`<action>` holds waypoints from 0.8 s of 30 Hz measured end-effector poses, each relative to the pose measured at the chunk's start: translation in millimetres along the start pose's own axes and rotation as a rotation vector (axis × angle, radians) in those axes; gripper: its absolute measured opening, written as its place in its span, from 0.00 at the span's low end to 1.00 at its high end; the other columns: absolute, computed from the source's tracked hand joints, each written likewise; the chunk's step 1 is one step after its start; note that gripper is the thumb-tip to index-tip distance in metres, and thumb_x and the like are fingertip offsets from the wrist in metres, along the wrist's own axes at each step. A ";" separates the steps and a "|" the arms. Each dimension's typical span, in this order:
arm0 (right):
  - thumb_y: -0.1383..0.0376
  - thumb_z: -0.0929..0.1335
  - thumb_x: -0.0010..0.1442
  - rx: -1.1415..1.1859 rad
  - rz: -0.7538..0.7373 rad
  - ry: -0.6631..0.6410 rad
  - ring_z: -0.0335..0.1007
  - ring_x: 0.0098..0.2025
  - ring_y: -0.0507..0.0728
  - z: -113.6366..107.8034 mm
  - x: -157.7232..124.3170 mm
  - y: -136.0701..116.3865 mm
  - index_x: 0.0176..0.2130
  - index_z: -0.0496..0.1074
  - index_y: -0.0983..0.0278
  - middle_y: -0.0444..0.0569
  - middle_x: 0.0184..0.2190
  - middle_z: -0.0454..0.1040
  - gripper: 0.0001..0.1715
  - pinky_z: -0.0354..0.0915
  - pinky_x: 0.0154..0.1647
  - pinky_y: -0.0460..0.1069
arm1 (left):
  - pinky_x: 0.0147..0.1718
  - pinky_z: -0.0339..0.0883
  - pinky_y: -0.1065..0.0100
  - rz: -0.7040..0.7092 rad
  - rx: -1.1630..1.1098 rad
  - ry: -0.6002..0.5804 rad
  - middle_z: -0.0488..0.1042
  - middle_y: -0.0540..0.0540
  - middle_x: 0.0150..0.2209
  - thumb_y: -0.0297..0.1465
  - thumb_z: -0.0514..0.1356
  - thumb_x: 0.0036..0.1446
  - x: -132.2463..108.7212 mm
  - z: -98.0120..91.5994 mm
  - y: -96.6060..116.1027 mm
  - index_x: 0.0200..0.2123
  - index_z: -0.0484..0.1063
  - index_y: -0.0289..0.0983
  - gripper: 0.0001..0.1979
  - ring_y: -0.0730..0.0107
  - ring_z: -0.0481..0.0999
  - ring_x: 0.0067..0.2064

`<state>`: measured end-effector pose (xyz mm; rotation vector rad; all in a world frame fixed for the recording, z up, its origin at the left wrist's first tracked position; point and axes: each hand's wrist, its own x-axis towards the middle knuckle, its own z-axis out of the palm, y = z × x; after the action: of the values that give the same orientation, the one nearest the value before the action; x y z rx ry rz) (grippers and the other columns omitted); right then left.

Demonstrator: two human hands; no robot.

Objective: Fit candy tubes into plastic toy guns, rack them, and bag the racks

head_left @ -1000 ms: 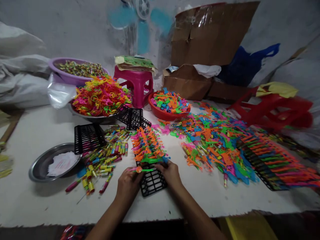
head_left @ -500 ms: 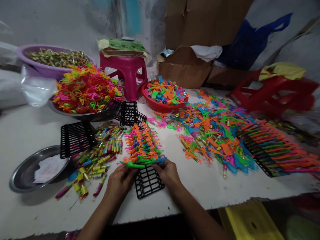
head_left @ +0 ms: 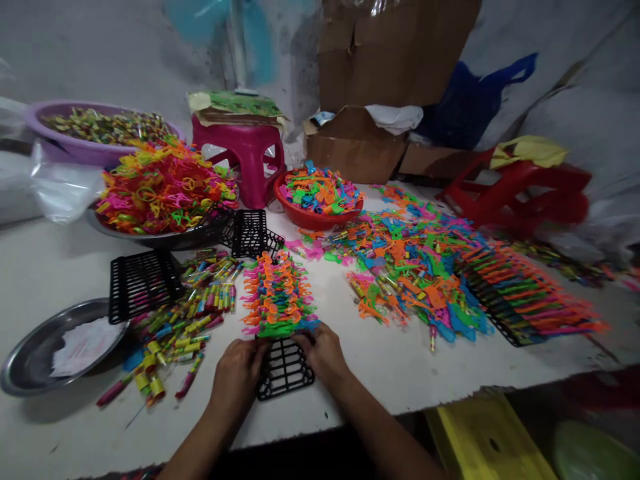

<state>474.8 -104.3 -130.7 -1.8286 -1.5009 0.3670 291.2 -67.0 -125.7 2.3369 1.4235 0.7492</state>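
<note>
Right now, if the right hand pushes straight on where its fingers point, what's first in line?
The right hand would meet the nearest row of colourful plastic pieces standing in the black grid rack. Its fingertips look nearly on them, though depth is unclear.

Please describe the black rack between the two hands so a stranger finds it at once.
At the near edge of the white table, a black rack lies between the left hand and right hand. Only this rack is half filled with coloured toys.

black grid rack (head_left: 285, 373) lies flat, far half filled with bright plastic pieces (head_left: 276, 297).
</note>
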 end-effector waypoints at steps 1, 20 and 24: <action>0.60 0.68 0.50 -0.027 -0.010 -0.003 0.70 0.31 0.55 -10.2 2.8 5.9 0.29 0.75 0.59 0.44 0.27 0.75 0.06 0.65 0.32 0.47 | 0.31 0.67 0.66 -0.035 -0.020 0.007 0.75 0.46 0.27 0.36 0.53 0.55 -2.8 -1.4 -2.7 0.29 0.74 0.38 0.12 0.64 0.74 0.31; 0.69 0.64 0.57 -0.420 -0.783 0.126 0.58 0.53 0.57 -88.3 -26.4 -36.2 0.38 0.71 0.54 0.43 0.44 0.73 0.12 0.46 0.57 0.57 | 0.33 0.72 0.68 0.237 -0.477 -0.130 0.78 0.48 0.36 0.35 0.60 0.50 -31.2 -37.5 51.4 0.44 0.72 0.45 0.16 0.63 0.77 0.35; 0.65 0.64 0.58 -0.232 -0.874 -0.035 0.60 0.52 0.55 -97.6 -36.2 -57.1 0.45 0.68 0.54 0.43 0.47 0.71 0.14 0.52 0.56 0.54 | 0.21 0.67 0.74 -0.072 -0.805 -0.560 0.76 0.51 0.23 0.34 0.58 0.50 -27.4 -47.8 62.4 0.34 0.75 0.42 0.08 0.71 0.73 0.24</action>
<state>484.7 -169.6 -32.0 -1.1466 -2.2504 -0.2097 298.9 -120.6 -62.6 1.6570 0.7534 0.4604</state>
